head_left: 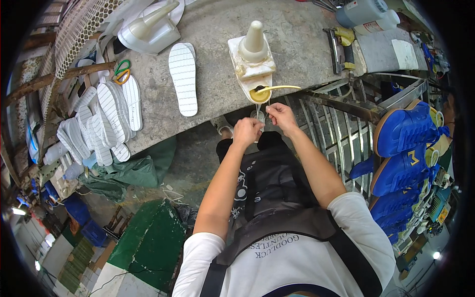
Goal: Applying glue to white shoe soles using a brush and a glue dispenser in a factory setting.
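Just in front of the bench's near edge, my left hand (246, 131) is closed in a pinch beside thin pale strands (260, 113), whose kind I cannot make out. My right hand (281, 118) is closed too, thumb and fingertips together, a little higher and to the right; what it pinches is too small to name. Above both hands, a round yellow piece (260, 94) with a dark opening and a thin yellow stem sits at the near end of a whitish block (258, 70). A blunt pale cone (255, 42) stands upright on that block.
On the bench (213, 64), one white insole (183, 79) lies apart; several more pile left near scissors (121, 72). A second cone stand (148, 32) is behind. Right are a yellow-and-black tool (345, 47), plastic jugs (363, 15) and blue shoes (408, 131) along a metal rack (341, 106).
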Available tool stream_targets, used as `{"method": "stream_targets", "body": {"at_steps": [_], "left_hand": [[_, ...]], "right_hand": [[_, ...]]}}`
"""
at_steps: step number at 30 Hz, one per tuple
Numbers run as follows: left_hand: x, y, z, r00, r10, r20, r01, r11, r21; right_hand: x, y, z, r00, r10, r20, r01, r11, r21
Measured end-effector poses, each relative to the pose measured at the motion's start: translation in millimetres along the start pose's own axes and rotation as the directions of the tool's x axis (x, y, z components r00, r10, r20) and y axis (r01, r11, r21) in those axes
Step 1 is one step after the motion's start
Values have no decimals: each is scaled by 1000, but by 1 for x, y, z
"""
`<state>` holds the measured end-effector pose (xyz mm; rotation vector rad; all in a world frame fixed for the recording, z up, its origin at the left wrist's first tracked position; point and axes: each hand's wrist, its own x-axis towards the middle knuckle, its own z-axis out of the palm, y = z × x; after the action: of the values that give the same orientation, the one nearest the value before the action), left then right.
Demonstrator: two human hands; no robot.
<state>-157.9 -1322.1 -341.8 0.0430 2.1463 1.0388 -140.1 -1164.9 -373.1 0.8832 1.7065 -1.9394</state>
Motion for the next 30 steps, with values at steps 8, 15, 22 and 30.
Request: {"method": "stream_targets", "body": {"at_steps": [8, 15, 22, 30], "left_hand": [[-17, 12, 13, 996, 89, 10, -89, 995, 50], [14, 1, 6, 971, -114, 209, 227, 701, -676], [48, -1, 17, 990, -109, 85, 137, 697, -704], [21, -7, 6, 946, 286, -153, -200, 886, 419]], "right_hand": [[12, 18, 15, 993, -112, -33, 112, 994, -5], [5, 27, 20, 970, -237, -50, 228, 962, -148], [-27, 60, 41, 849, -399, -346, 363, 917, -166], [-22, 25, 16, 718, -568, -401, 461, 821, -336]]}}
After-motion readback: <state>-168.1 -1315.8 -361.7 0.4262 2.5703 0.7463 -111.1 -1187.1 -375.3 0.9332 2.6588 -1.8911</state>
